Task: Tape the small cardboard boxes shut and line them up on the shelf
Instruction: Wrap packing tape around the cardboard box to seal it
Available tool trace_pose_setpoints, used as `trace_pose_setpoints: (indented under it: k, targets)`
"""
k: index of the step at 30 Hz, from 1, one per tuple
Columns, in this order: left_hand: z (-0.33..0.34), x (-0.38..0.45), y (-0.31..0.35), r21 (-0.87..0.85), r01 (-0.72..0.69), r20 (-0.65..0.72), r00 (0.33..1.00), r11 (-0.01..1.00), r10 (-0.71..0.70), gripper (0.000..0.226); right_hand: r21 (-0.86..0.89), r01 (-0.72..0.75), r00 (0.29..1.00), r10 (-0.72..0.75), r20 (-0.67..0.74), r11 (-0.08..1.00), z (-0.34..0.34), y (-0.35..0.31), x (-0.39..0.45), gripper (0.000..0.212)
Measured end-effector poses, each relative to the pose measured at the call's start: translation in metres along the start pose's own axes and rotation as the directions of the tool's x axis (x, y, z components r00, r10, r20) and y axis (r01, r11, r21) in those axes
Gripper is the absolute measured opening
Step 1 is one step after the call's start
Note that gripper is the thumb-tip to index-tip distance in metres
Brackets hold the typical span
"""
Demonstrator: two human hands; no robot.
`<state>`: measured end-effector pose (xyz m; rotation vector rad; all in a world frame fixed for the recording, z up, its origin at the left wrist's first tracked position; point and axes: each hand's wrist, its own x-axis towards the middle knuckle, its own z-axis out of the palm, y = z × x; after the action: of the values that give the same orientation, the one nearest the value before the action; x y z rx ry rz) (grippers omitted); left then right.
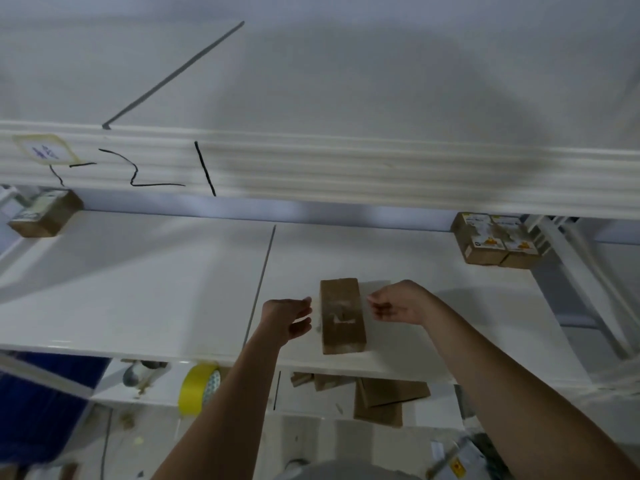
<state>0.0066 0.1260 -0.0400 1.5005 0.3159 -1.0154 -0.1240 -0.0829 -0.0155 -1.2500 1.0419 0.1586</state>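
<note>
I see the small cardboard box (342,315) lying on the white shelf (138,289), just below the centre of the frame, near the shelf's front edge. My left hand (289,318) hovers just left of it, fingers loosely open, holding nothing. My right hand (398,303) sits just right of it, fingers curled; I cannot tell whether it pinches anything. Taped boxes (498,242) stand at right, a yellow tape roll (199,388) lower down.

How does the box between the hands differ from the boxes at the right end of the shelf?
The box between the hands is plain brown and lies alone near the shelf's front edge; the boxes at the right end carry white and orange printed labels and sit packed together at the back. The near box is long and narrow; the right-end ones look squarer. All are brown cardboard.
</note>
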Motion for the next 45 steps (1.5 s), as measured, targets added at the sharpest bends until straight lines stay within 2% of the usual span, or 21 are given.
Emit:
trace_pose_setpoints:
  k: [7,16,20,27,37,45]
  targets:
    - [0.001,-0.003,-0.006,-0.061,-0.029,-0.004,1.000,0.998,0.029,0.033,-0.035,0.054,0.997,-0.056,-0.055,0.998,0.000,0.009,0.000,0.022]
    - [0.003,-0.001,-0.011,-0.045,-0.153,0.024,0.988,0.987,0.154,0.028,-0.104,0.209,0.963,-0.223,-0.153,0.972,-0.003,0.024,0.005,0.016]
    - [0.001,0.000,-0.010,-0.045,-0.162,0.022,0.986,0.986,0.163,0.024,-0.106,0.248,0.948,-0.264,-0.178,0.963,-0.002,0.028,0.007,0.012]
    - [0.000,0.001,-0.014,-0.007,-0.176,0.000,0.984,0.984,0.176,0.012,-0.054,0.251,0.941,-0.257,-0.218,0.966,0.003,0.038,0.011,0.013]
    - [0.002,0.006,-0.019,0.008,-0.198,-0.011,0.980,0.980,0.198,0.010,-0.030,0.230,0.941,-0.231,-0.248,0.973,0.002,0.043,0.020,0.014]
    - [0.003,0.013,-0.025,-0.015,-0.147,-0.013,0.989,0.989,0.147,0.012,0.007,0.176,0.942,-0.166,-0.291,0.984,0.006,0.047,0.032,0.013]
